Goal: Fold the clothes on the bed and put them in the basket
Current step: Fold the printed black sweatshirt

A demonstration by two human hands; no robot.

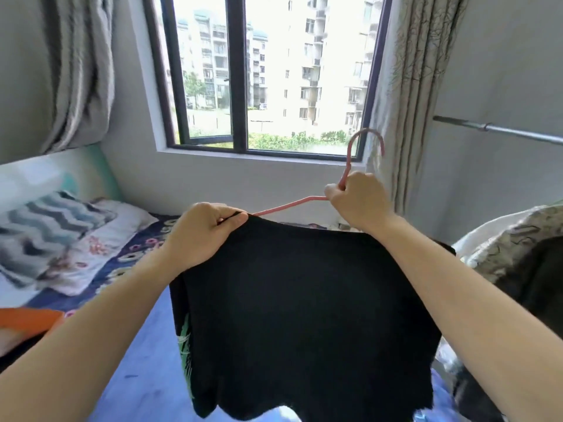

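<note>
Black shirt point(298, 300) hangs, left hand point(199, 234) fingers pinching its top edge, right hand point(361, 199) fingers gripping pink hanger point(348, 161).

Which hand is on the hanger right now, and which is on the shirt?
The right hand grips the pink hanger just below its hook; the left hand instead pinches the top edge of the black shirt.
</note>
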